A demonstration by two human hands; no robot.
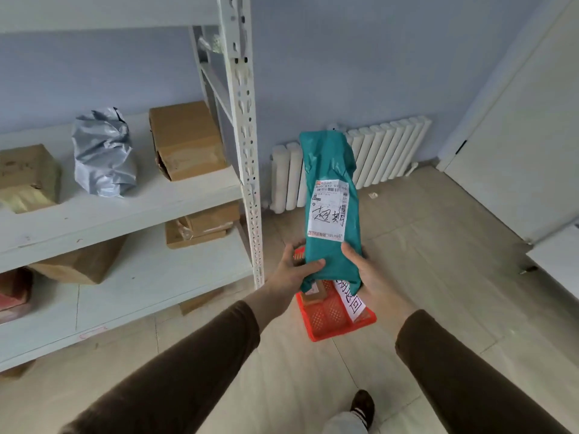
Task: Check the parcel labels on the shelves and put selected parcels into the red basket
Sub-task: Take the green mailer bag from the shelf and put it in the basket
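I hold a long teal plastic parcel (pixel 329 170) upright in front of me, its white label (pixel 327 211) with handwritten characters facing me. My left hand (pixel 294 267) grips its lower left edge and my right hand (pixel 369 270) grips the lower right. Directly below the parcel, on the floor, sits the red basket (pixel 332 317). Inside it lie a small brown box (pixel 316 294) and a white sheet with writing (pixel 351 300).
A white metal shelf unit (pixel 247 151) stands at left, holding cardboard boxes (pixel 188 139) and a grey plastic bag parcel (pixel 103 155). More boxes (pixel 203 227) sit on the lower shelf. A white radiator (pixel 382 151) lines the far wall, and a white door (pixel 526 126) is at right.
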